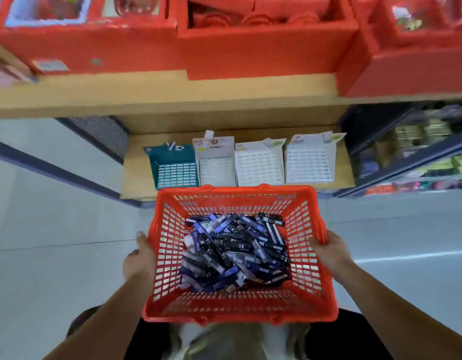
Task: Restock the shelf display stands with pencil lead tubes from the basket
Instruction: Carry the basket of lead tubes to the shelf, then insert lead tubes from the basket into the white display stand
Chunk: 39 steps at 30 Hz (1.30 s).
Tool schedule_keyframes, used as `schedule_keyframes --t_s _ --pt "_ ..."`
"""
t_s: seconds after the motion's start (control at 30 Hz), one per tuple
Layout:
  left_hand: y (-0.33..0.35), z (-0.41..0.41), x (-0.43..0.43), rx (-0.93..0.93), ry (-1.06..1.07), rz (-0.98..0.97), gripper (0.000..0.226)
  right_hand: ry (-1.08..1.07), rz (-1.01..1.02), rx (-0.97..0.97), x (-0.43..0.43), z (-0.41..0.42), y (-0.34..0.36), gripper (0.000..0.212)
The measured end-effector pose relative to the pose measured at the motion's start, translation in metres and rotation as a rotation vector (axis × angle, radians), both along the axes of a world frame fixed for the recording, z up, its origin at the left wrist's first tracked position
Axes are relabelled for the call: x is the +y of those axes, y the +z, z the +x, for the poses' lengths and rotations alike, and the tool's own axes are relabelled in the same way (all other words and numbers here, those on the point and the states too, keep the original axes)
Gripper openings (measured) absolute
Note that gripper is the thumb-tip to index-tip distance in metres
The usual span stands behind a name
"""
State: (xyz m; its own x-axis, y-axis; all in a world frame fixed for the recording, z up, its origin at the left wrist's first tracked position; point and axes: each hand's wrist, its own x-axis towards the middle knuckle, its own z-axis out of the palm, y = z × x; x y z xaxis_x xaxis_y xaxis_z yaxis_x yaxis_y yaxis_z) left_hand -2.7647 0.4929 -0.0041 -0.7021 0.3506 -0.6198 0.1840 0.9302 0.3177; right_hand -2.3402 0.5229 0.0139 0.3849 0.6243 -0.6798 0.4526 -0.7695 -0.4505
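View from above, looking down past two bare forearms. At far left, pale grey floor [43, 229] and a dark mesh panel [100, 133], beneath a long wooden shelf [172, 100] loaded with red boxes [120, 48]. Next, the left hand [139, 261], pressed against the outer left wall of a red plastic basket [235, 189], thumb raised beside the rim, fingers hidden behind the wall, gripping that side. Basket held in front of the body, between both hands, above the floor. Inside it, on the bottom, the pencil lead tubes [235, 250] in a loose heap, black, dark blue and lilac, lying crisscross, a few marked HB. Lower centre, under the basket, a glimpse of the person's dark clothing [354, 333]. Beyond the basket's far rim, on a low wooden ledge [136, 178], four display stands [215, 165] in a row, side by side: a teal stand [172, 162] at the left end, then three white stands [259, 165], each with an upright card back and a sloped grid of small slots; slot contents too blurred to tell. At the basket's right rim, the right hand [328, 249], thumb hooked over the edge to the inside, fingers out of sight beyond the wall, clamped on the basket. At far right, dark shelving [419, 152] packed with blurred coloured goods, with more grey floor below
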Motion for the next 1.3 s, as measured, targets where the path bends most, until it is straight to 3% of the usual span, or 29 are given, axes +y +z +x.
schedule_keyframes --t_s 0.23,0.4,0.5,0.6,0.67,0.77,0.93,1.13,1.2,1.3 --pt "-0.158 0.011 -0.002 -0.041 0.019 -0.005 0.094 -0.067 -0.011 -0.121 0.002 -0.007 -0.171 0.024" --pt "-0.214 0.02 0.005 -0.076 0.027 0.128 0.081 -0.107 0.041 -0.131 0.011 -0.007 -0.229 0.027" --pt "-0.218 0.022 0.003 -0.156 -0.002 0.177 0.071 -0.156 0.046 -0.095 0.007 -0.003 -0.235 0.023" --pt "-0.213 0.019 0.001 -0.252 -0.035 0.175 0.071 -0.185 0.041 -0.051 0.008 0.003 -0.231 0.039" --pt "-0.21 0.018 0.002 -0.281 -0.047 0.149 0.066 -0.172 0.066 -0.053 0.014 0.003 -0.221 0.036" --pt "-0.201 0.025 -0.001 -0.265 -0.131 0.116 0.057 -0.184 0.094 -0.059 0.019 -0.002 -0.205 0.026" --pt "-0.169 0.034 -0.008 -0.155 -0.328 0.112 0.047 -0.211 0.07 -0.076 -0.006 0.007 -0.188 0.043" --pt "-0.127 0.073 -0.017 -0.002 -0.777 0.252 0.03 0.057 0.064 -0.051 -0.025 -0.008 -0.161 0.028" --pt "-0.125 0.087 -0.019 -0.051 -0.902 0.236 0.038 0.263 0.072 -0.123 -0.026 -0.018 -0.15 0.027" --pt "-0.131 0.098 -0.017 -0.115 -0.997 0.213 0.056 0.478 0.128 -0.184 -0.022 -0.033 -0.139 0.043"
